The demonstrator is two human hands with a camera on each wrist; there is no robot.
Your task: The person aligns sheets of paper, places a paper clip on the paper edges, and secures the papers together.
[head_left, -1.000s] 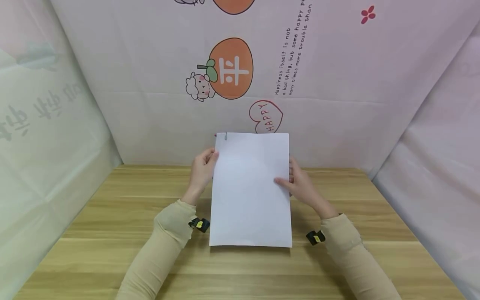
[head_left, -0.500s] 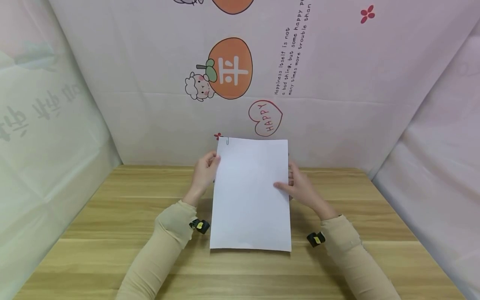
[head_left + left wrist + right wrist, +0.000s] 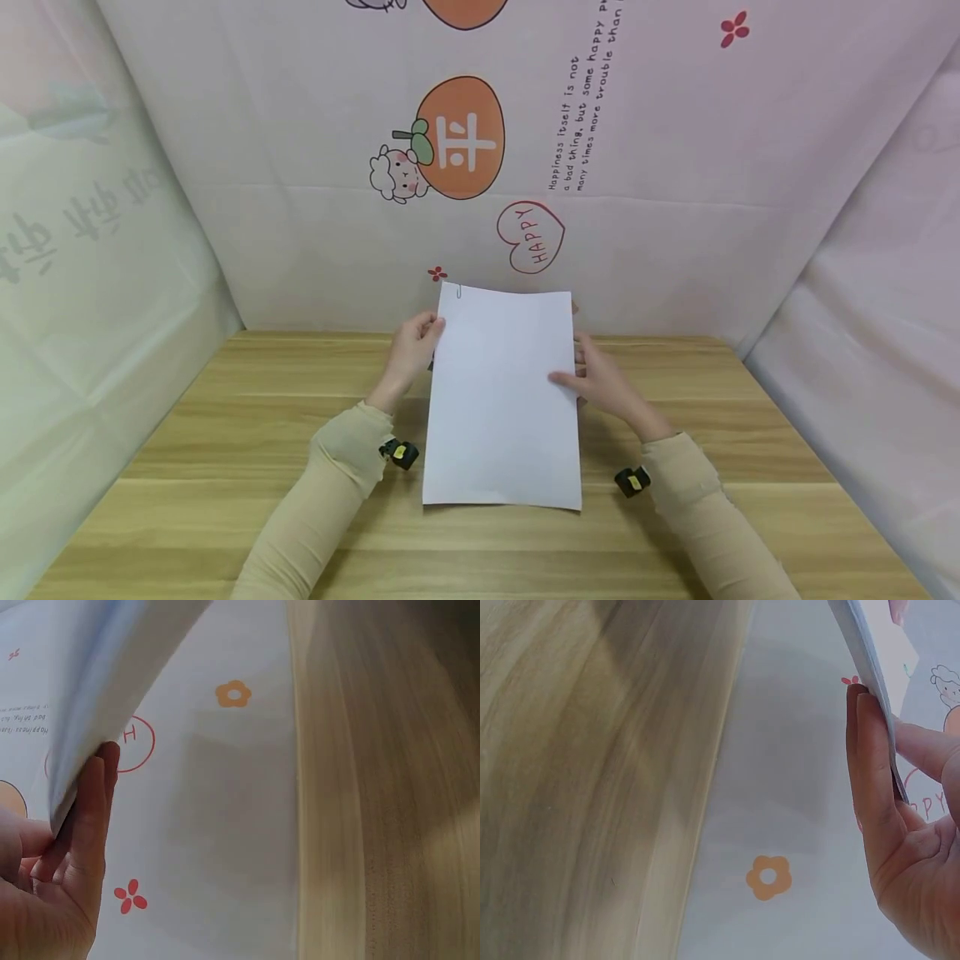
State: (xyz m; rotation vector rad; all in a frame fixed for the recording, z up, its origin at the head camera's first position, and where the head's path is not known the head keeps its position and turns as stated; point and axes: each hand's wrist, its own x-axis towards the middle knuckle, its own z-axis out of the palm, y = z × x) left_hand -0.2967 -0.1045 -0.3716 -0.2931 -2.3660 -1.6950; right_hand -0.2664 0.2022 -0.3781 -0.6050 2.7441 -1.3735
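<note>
A white sheaf of paper (image 3: 501, 408) is held up in front of the person, tilted with its top edge toward the back cloth. A paper clip (image 3: 459, 292) sits on its top left corner. My left hand (image 3: 412, 352) pinches the upper left edge, thumb in front and fingers behind, as the left wrist view shows. On the other side my right hand (image 3: 603, 379) grips the right edge, its thumb lying on the front face. In the right wrist view the fingers (image 3: 876, 750) lie straight along the back of the paper (image 3: 874, 675).
Below the paper is a wood-grain table (image 3: 495, 554). A white printed cloth (image 3: 660, 208) hangs behind the table's far edge, and more white cloth (image 3: 112, 333) flanks both sides. A black strap device (image 3: 401, 452) is on the left wrist, another (image 3: 632, 481) on the right.
The paper's top edge has come down and slightly inward, showing more of the printed heart behind it. Its bottom edge has dropped a little. Both hands keep their hold, moving slightly down with it.
</note>
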